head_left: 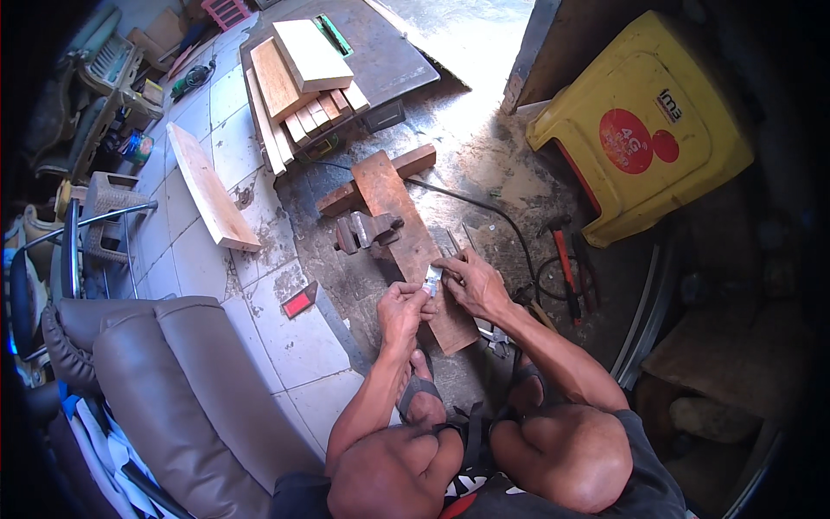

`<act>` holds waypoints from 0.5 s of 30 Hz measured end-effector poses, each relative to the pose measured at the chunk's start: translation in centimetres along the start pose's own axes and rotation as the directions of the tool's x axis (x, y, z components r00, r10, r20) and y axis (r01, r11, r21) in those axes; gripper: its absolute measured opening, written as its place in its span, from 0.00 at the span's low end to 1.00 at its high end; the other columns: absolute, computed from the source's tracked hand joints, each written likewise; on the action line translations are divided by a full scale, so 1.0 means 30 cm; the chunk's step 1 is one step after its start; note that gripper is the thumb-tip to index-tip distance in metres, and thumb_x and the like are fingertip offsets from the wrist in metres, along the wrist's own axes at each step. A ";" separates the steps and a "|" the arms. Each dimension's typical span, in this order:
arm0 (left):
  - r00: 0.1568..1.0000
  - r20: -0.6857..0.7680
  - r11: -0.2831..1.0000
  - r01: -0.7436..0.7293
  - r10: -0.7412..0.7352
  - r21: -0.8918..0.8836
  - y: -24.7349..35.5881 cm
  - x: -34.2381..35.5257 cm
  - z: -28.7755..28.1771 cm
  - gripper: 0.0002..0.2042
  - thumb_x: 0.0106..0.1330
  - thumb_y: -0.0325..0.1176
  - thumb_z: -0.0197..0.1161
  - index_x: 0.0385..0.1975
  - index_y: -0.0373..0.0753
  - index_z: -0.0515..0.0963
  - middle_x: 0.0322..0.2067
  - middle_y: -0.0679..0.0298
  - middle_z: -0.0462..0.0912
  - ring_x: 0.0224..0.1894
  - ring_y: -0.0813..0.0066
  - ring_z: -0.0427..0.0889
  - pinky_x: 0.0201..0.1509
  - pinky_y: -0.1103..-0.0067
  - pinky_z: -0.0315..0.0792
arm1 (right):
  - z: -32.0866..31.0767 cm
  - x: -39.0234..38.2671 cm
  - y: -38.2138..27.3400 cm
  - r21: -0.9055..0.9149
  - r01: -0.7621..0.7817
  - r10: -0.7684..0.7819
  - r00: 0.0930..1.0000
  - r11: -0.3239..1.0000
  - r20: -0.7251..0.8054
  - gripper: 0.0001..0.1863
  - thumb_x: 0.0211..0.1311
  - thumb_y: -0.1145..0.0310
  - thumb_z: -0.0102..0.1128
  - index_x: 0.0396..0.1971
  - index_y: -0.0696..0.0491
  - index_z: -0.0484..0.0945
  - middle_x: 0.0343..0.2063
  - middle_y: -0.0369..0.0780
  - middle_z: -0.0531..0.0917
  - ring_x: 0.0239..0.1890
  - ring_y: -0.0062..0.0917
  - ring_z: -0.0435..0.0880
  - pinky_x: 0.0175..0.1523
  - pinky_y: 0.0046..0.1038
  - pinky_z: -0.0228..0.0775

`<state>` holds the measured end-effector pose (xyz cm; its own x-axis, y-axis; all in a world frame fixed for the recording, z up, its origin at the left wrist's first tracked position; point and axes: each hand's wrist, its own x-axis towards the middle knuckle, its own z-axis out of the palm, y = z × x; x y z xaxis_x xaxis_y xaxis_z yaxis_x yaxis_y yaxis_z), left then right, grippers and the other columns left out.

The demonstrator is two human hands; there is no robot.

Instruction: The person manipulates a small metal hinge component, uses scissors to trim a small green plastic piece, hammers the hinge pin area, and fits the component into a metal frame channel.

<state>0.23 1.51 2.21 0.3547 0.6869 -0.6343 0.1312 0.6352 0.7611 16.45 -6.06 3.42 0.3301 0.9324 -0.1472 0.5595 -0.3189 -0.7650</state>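
In front of me, above a worn wooden board (402,216), both my hands grip a small shiny metal piece (432,278), perhaps a bracket or hinge; its detail is too small to tell. My left hand (402,313) is closed on its lower end, and my right hand (475,285) pinches it from the right near the top. A metal bench vise (361,232) sits on the board just beyond my hands, and the board lies across a short wooden beam (415,163). Slim metal tools, partly hidden, lie beside and under my right hand.
A table (402,69) holds stacked planks (294,65). A loose plank (207,186) and red object (299,301) are left. A yellow plastic stool (640,130), red-handled hammer (564,268) and cable (493,212) are right. A brown padded seat (173,381) stands lower left.
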 end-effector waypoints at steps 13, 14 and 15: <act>1.000 -0.003 1.000 -0.017 0.017 0.015 -0.012 0.002 -0.002 0.11 0.65 0.28 0.69 0.40 0.33 0.74 0.30 0.59 0.84 0.24 0.76 0.83 0.26 0.83 0.77 | 0.003 -0.001 0.028 0.072 -0.023 0.027 0.999 0.997 -0.047 0.15 0.68 0.65 0.56 0.52 0.46 0.83 0.36 0.48 0.77 0.42 0.44 0.81 0.50 0.41 0.74; 1.000 -0.006 0.999 -0.022 0.023 0.027 -0.009 0.002 -0.001 0.11 0.65 0.28 0.69 0.40 0.33 0.74 0.30 0.59 0.84 0.24 0.76 0.83 0.26 0.83 0.77 | -0.004 0.002 0.012 0.089 -0.033 0.037 0.998 0.996 -0.043 0.15 0.68 0.65 0.56 0.52 0.46 0.83 0.36 0.48 0.77 0.42 0.44 0.81 0.50 0.41 0.74; 1.000 -0.010 0.999 -0.027 0.028 0.040 -0.007 0.000 -0.001 0.11 0.65 0.28 0.69 0.40 0.33 0.75 0.30 0.59 0.84 0.24 0.76 0.83 0.26 0.83 0.76 | -0.006 0.005 0.002 0.105 -0.042 0.046 0.998 0.994 -0.040 0.15 0.68 0.65 0.56 0.52 0.46 0.83 0.36 0.48 0.77 0.42 0.44 0.81 0.50 0.41 0.74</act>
<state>0.17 1.40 2.03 0.3490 0.7076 -0.6144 0.1582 0.6017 0.7829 16.66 -5.99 3.46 0.3857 0.9091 -0.1574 0.4620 -0.3379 -0.8200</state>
